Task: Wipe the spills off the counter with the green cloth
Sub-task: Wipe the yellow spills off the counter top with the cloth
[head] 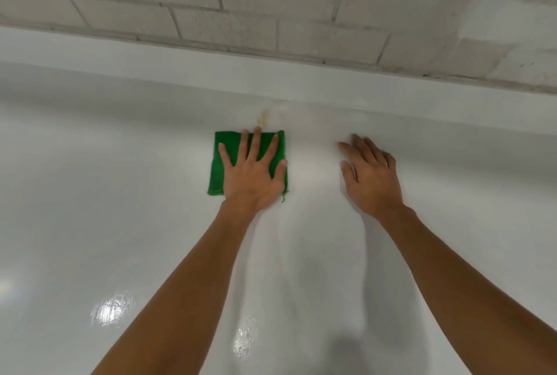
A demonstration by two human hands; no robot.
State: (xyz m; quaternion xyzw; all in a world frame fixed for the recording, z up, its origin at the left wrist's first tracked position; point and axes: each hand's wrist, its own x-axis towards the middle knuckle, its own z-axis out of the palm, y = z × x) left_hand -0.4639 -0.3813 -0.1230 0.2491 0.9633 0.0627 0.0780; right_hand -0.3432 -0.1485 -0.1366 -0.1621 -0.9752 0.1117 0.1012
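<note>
A folded green cloth (219, 163) lies flat on the glossy white counter (105, 193). My left hand (254, 172) presses down on the cloth with fingers spread. Just beyond the cloth's far edge is a yellowish-brown spill (263, 117), and a faint pale smear (307, 121) spreads to its right near the back ledge. My right hand (372, 175) rests palm-down on the bare counter to the right of the cloth, holding nothing.
A white raised ledge (180, 70) runs along the back of the counter, under a white brick wall (241, 3). Bright light reflections (110, 309) show on the near counter.
</note>
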